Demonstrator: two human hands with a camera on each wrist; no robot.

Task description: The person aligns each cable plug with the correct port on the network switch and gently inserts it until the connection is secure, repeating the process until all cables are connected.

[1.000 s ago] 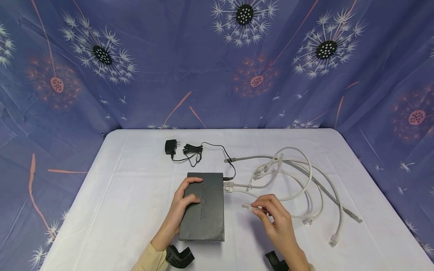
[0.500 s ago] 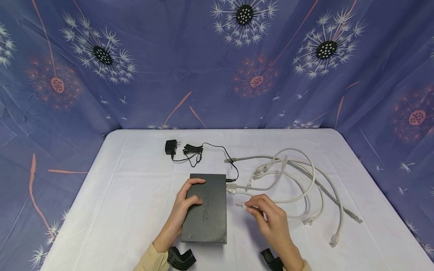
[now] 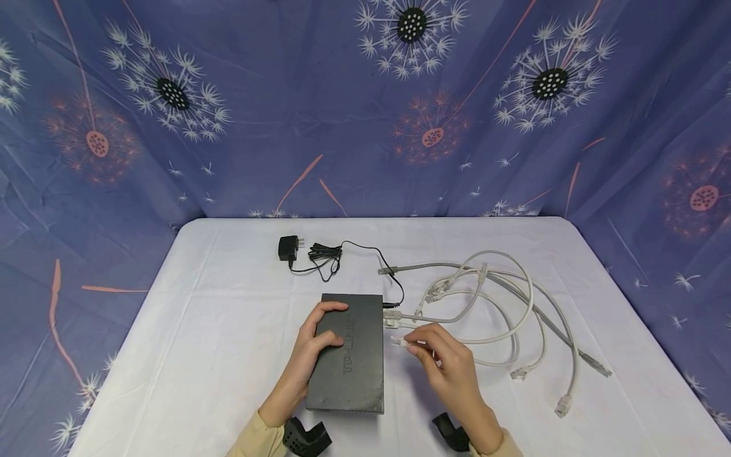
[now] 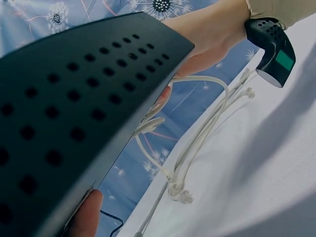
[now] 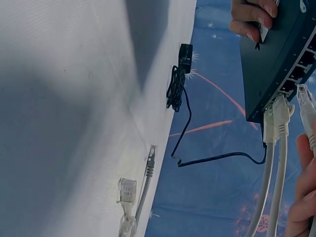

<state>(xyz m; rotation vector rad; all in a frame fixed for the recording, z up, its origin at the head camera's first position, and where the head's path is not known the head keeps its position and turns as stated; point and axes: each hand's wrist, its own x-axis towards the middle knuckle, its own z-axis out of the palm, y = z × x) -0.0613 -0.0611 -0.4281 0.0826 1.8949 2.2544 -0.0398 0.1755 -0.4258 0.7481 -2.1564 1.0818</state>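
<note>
A dark grey TP-LINK network switch (image 3: 360, 381) is gripped by my left hand (image 3: 297, 362), with thumb and a finger over its top and other fingers beneath, as the right wrist view shows. Its port side faces right. Two pale network cable plugs (image 5: 276, 121) sit side by side in ports at the far end, beside the black power lead. My right hand (image 3: 451, 371) pinches the clear plug of another network cable (image 5: 306, 101). That plug points at the row of ports (image 5: 297, 73), close in front of it and beside the two seated plugs.
Loose white and grey network cables (image 3: 531, 298) lie looped on the right of the white-covered table (image 3: 200, 355). A black power adapter (image 3: 288, 247) with a bundled lead lies behind the switch. A patterned blue curtain (image 3: 342, 95) hangs at the back.
My right hand has moved left with the plug, closing most of the distance to the switch. The switch, in my left hand, has shifted slightly right and nearer to me.
</note>
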